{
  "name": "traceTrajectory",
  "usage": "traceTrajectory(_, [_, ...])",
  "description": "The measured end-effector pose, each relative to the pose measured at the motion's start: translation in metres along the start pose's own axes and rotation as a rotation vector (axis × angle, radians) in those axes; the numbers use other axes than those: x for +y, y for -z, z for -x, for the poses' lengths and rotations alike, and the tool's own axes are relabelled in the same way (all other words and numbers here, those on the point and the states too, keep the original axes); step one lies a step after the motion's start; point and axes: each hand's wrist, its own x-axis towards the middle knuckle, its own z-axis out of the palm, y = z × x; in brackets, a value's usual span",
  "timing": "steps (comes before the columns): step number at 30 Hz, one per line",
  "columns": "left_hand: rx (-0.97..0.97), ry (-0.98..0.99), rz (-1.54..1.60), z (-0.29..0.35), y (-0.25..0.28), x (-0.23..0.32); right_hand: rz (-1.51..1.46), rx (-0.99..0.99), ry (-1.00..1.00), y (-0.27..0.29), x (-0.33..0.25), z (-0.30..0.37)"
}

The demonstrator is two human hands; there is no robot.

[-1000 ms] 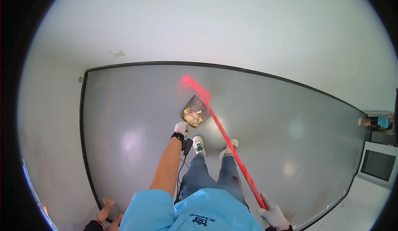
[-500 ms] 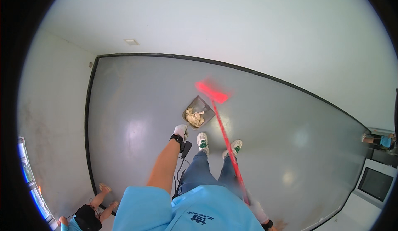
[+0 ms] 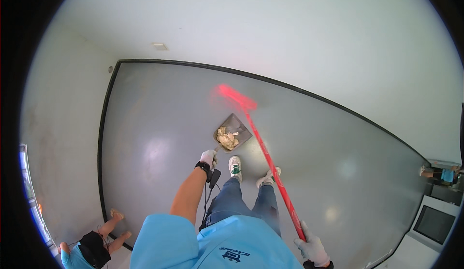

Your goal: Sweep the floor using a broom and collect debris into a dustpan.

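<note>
Clasping the red broom (image 3: 265, 151), which reaches above centre, the right hand (image 3: 313, 249) sits lower right; the left hand (image 3: 209, 158) grips the handle of the dustpan (image 3: 238, 124) mid-frame, crumpled scraps (image 3: 227, 138) inside.

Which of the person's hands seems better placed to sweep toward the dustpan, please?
The right hand, I'd judge: it grips the red broom, whose blurred head is beyond the dustpan, while the left hand holds the dustpan's handle.

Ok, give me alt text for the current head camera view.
A person's gloved right hand holds a long red broom, its head blurred beyond a dustpan of crumpled beige scraps; the gloved left hand holds the dustpan. Grey floor below.
</note>
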Motion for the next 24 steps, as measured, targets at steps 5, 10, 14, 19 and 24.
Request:
traceTrajectory(5, [-0.082, 0.039, 0.068, 0.004, -0.017, 0.004, 0.263, 0.183, 0.166, 0.006, -0.012, -0.059])
traceTrajectory(10, [-0.025, 0.068, 0.172, -0.016, -0.045, 0.022, 0.402, 0.310, 0.313, -0.001, 0.003, -0.069])
traceTrajectory(14, [-0.036, -0.028, 0.098, -0.020, -0.052, 0.032, -0.122, -0.162, -0.046, 0.020, -0.016, -0.004])
traceTrajectory(19, [0.030, -0.005, 0.106, -0.007, -0.065, 0.047, -0.217, -0.087, 0.320, 0.041, 0.001, 0.033])
traceTrajectory(24, [-0.036, 0.018, 0.137, -0.003, -0.066, 0.046, -0.369, -0.132, 0.045, 0.073, -0.075, 0.074])
